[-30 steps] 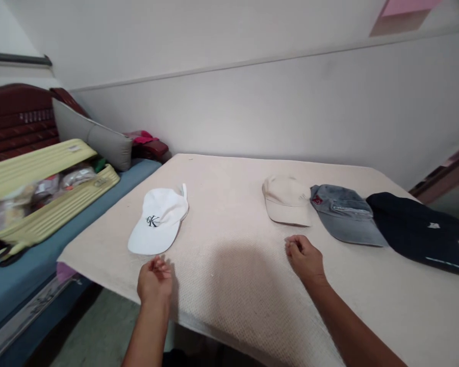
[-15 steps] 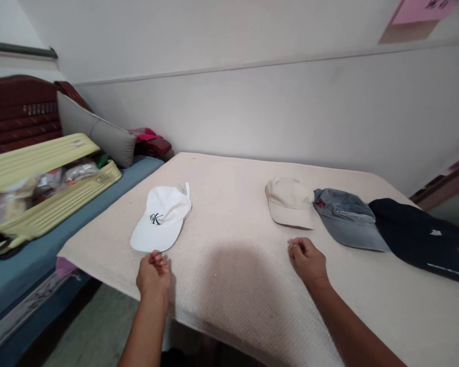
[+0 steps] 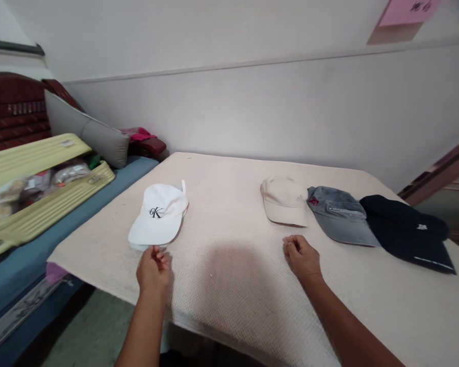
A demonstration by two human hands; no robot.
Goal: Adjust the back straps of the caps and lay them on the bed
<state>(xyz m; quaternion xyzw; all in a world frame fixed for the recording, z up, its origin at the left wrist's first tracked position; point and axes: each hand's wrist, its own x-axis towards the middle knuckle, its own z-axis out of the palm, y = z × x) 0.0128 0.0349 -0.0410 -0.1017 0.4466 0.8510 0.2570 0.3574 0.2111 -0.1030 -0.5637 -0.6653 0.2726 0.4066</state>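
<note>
A white baseball cap (image 3: 163, 206) with black "CK" letters lies on the left part of the table. My left hand (image 3: 153, 267) is closed at the front edge of its brim, fingertips pinching it, and the brim is slightly lifted. My right hand (image 3: 302, 255) rests curled on the cloth, with nothing visible in its fingers. Just beyond it sits a beige cap (image 3: 285, 196), apart from the fingers. Right of that are a grey denim-like cap (image 3: 338, 214) with a red patch and a dark navy cap (image 3: 401, 229), standing side by side in a row.
A cream textured cloth (image 3: 229, 204) covers the table, which meets a white wall (image 3: 233, 117). At left, a bed with a blue cover (image 3: 67, 209) holds a grey pillow (image 3: 95, 127) and a yellow open case (image 3: 57, 201) with bagged items. A pink note (image 3: 407, 12) hangs on the wall.
The white cap's brim has risen slightly off the cloth at my left fingertips. My right hand stays curled near the beige cap. The view has turned a little to the right.
</note>
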